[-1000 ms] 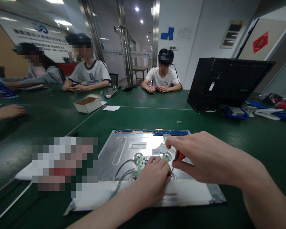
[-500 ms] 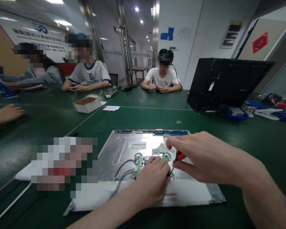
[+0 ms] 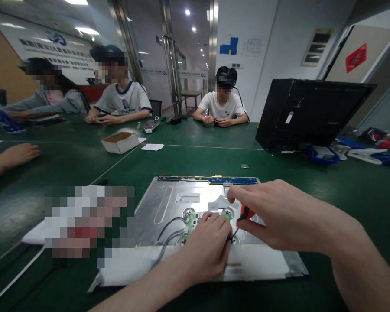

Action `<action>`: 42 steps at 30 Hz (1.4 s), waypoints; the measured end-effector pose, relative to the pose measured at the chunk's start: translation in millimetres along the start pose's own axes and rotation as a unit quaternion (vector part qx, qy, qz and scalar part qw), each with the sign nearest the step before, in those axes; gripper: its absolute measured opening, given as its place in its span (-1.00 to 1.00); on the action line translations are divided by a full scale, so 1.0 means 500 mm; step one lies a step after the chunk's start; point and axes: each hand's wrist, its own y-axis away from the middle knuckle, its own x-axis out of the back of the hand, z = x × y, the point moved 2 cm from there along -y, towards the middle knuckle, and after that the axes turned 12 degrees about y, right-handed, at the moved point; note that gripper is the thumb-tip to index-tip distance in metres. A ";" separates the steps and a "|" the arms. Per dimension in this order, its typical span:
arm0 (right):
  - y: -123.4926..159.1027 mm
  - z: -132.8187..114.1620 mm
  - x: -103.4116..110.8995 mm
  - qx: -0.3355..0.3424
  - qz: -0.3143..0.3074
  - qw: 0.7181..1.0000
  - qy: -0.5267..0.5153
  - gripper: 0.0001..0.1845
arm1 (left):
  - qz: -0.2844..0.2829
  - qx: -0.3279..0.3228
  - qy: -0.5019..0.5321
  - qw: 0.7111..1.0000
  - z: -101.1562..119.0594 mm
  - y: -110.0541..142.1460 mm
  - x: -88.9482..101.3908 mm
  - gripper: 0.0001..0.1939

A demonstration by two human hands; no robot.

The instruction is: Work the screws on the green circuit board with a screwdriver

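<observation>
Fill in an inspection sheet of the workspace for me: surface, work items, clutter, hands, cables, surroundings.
Surface: green table, with seams between sections.
Work items: metal panel lying flat; green circuit board on it, partly covered; blue strip board along its far edge.
Clutter: open box, white paper and small packet beyond the panel.
Hands: left hand over the circuit board; right hand holds a red-and-black tool, tip hidden.
Cables: grey cables run from the circuit board's left side; white cable at left.
Surroundings: three seated people opposite; another person's hand at left; black-backed screen at right.
</observation>
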 end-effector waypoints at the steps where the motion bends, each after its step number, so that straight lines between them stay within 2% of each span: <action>1: 0.001 -0.001 0.000 0.005 0.000 1.000 -0.006 -0.81 | -0.002 0.002 -0.001 1.000 0.000 0.000 0.000 -0.89; 10: -0.002 0.002 -0.007 -0.013 0.021 0.999 0.028 -0.78 | -0.001 0.000 -0.004 1.000 0.002 0.001 0.000 -0.90; 14: -0.009 0.003 -0.007 -0.017 0.017 0.999 0.028 -0.84 | 0.011 0.002 0.003 1.000 0.002 0.001 0.002 -0.91; 17: -0.012 0.005 -0.008 -0.025 0.010 0.999 0.026 -0.78 | 0.014 0.003 0.007 1.000 0.001 0.001 0.001 -0.93; 19: -0.011 0.005 -0.008 -0.026 0.006 0.999 0.025 -0.82 | 0.012 0.003 0.007 1.000 -0.001 0.002 0.000 -0.93; 21: -0.006 0.003 -0.006 -0.017 0.007 1.000 0.015 -0.91 | 0.010 0.002 0.004 1.000 -0.002 0.001 -0.002 -0.91; 26: 0.005 -0.004 0.000 0.018 -0.003 0.999 -0.030 -0.79 | 0.005 0.001 -0.006 1.000 -0.004 -0.001 -0.007 -0.90; 31: -0.003 0.002 -0.006 -0.032 -0.006 0.999 0.032 -0.79 | 0.010 0.007 0.004 1.000 -0.004 -0.001 -0.005 -0.93; 37: -0.001 0.002 -0.006 -0.001 -0.001 1.000 0.002 -0.80 | 0.008 0.003 -0.004 1.000 -0.005 -0.002 -0.008 -0.92; 42: -0.006 0.003 -0.008 -0.028 -0.003 0.999 0.025 -0.88 | 0.009 0.002 0.004 1.000 -0.004 0.000 -0.007 -0.93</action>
